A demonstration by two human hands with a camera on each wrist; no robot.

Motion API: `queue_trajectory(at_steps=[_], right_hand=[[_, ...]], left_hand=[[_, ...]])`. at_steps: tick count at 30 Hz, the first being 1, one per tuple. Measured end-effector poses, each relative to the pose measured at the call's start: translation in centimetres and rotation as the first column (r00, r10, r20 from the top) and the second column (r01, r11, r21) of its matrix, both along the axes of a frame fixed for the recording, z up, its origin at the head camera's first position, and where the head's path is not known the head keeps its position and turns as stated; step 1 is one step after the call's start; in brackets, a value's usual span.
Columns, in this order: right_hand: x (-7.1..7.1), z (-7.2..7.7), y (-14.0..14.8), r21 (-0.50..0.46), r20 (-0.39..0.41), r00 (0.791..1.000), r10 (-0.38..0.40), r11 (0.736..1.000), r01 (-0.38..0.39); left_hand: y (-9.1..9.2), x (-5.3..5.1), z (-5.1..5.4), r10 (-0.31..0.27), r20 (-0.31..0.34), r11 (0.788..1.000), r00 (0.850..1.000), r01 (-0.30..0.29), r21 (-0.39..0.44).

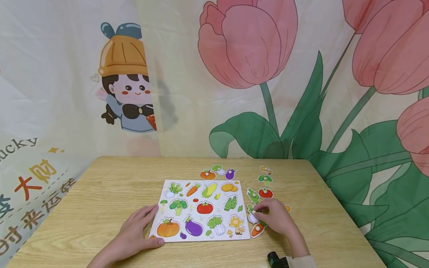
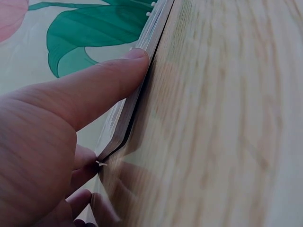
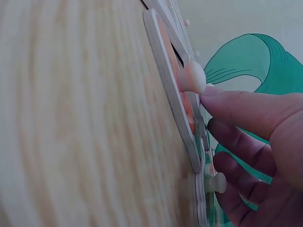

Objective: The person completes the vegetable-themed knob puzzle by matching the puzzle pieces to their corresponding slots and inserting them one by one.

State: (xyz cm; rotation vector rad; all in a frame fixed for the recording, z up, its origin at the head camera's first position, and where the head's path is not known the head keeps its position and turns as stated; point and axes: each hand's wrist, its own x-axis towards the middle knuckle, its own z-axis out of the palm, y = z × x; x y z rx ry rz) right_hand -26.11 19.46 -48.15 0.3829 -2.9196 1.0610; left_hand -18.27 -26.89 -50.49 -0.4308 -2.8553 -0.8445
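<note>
A white vegetable puzzle board (image 1: 191, 197) lies flat on the table. My left hand (image 1: 135, 232) rests at its left side, thumb on the near corner and fingers along the left edge; the left wrist view shows the thumb of that hand (image 2: 61, 109) against the board's edge (image 2: 125, 113). Right of the board, my right hand (image 1: 276, 216) pinches the knob of a white radish piece (image 1: 253, 218) with thumb and forefinger. Just nearer lies a carrot piece (image 1: 257, 230), whose knob stands beside the thumb of the right hand (image 3: 255, 123) in the right wrist view.
Pumpkin (image 1: 207, 175), bok choy (image 1: 218, 170) and eggplant (image 1: 230, 174) pieces lie behind the board. Mushroom (image 1: 266, 169), broccoli (image 1: 265, 180), tomato (image 1: 266, 193) and leafy green (image 1: 253, 195) pieces lie at the right. A black object (image 1: 277, 259) is at the near right wrist.
</note>
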Motion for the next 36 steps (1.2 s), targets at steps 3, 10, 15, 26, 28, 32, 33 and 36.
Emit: queue_trajectory(at_steps=[3,10,15,26,28,32,33,36], right_hand=[[0.0,0.1,0.0,-0.003,0.002,1.000,-0.008,1.000,0.008],[0.0,0.5,-0.4,0.001,-0.019,0.999,-0.031,1.000,0.031],[-0.2,1.0,-1.1,0.000,-0.071,0.997,-0.013,1.000,0.013],[-0.7,1.6,-2.3,-0.003,-0.089,0.995,-0.045,0.999,0.045],[-0.7,1.8,-2.6,0.003,-0.095,0.994,-0.046,0.999,0.046],[-0.9,2.1,-3.3,0.015,-0.101,0.994,-0.046,0.999,0.048],[-1.0,2.2,-3.5,0.017,-0.100,0.994,-0.046,0.999,0.048],[-1.2,2.3,-4.0,0.017,-0.092,0.995,-0.048,0.999,0.049]], left_hand=[[0.0,0.0,0.0,0.000,0.001,1.000,1.000,0.000,0.003],[-0.1,-0.1,0.0,-0.002,0.011,1.000,1.000,0.002,0.021],[-0.1,0.1,0.0,0.006,0.003,1.000,1.000,-0.007,0.011],[0.0,0.0,0.0,0.009,0.013,1.000,1.000,-0.009,0.002],[0.0,-0.1,-0.1,0.009,0.010,1.000,1.000,-0.009,-0.004],[-0.1,-0.1,-0.2,0.006,-0.005,1.000,1.000,-0.006,-0.012],[-0.1,-0.1,-0.2,0.007,-0.008,1.000,1.000,-0.007,-0.013],[-0.1,-0.1,-0.2,0.009,-0.008,1.000,1.000,-0.010,-0.013]])
